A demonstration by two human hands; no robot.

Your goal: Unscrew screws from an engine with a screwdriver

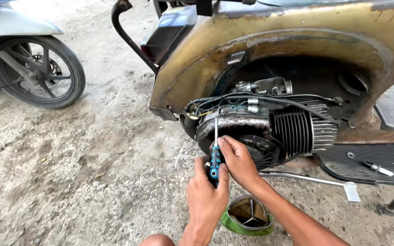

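Head view: both hands, left hand (206, 196) and right hand (237, 160), pinching a blue-handled screwdriver (215, 157) against the scooter engine (270, 130).

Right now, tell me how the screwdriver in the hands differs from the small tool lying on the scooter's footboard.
The screwdriver stands nearly upright against the engine; the small tool lies flat on the footboard. The screwdriver has a blue-and-black handle; the small tool looks all silvery metal. The left hand and right hand grip the screwdriver; nothing touches the small tool. Both are slim with metal shafts.
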